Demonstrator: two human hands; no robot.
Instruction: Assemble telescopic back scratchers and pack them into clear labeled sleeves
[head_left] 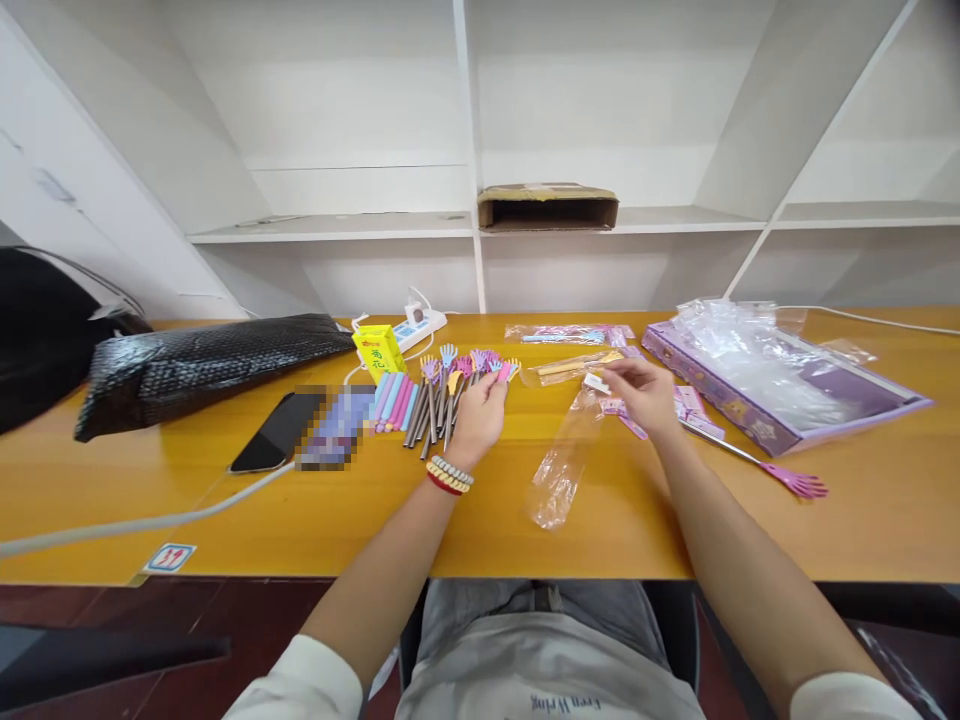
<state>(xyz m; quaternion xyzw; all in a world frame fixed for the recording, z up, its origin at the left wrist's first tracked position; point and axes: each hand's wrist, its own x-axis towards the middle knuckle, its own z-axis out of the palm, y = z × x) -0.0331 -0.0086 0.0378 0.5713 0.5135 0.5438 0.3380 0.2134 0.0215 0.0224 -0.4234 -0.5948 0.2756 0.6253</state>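
My left hand [478, 418] is closed in a pinch, a small pink piece [505, 372] showing at its fingertips; the rest is hidden. Beside it lies a heap of back scratchers [431, 400] with metal rods and colored hand-shaped heads. Pink, blue and purple handles [395, 402] are lined up just left of them. My right hand [643, 395] pinches the top of a clear plastic bag [559, 475], near a white tab [596, 383]. Beyond the hands, bagged back scratchers [574, 368] rest on the table. A pink-headed back scratcher [795, 480] lies right of my right wrist.
A purple box [720, 395] full of clear bags [780, 365] is at the right. Leftward are a yellow box [379, 350], a power strip [420, 330], a phone [274, 435] and a black bubble-wrap parcel [210, 365]. A white cable [187, 515] crosses the table.
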